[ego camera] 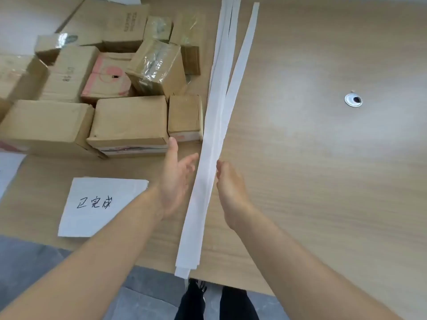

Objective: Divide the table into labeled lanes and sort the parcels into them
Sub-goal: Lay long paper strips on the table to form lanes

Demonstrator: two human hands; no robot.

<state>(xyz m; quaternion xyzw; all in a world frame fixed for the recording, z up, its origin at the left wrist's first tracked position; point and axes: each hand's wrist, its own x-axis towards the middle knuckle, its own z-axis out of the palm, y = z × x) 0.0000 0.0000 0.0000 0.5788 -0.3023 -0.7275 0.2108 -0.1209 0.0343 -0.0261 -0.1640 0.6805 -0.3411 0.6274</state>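
We note both hands, left (175,181) and right (231,188), flat-open, fingers gripping nothing, flanking the long white paper strips (217,125); square them evenly

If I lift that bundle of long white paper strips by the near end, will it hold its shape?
Probably not. The white paper strips look thin and very long, so they would likely sag. They are loose: one already splays off at the far end, so they may fan apart or slide. Both hands flank them, open.
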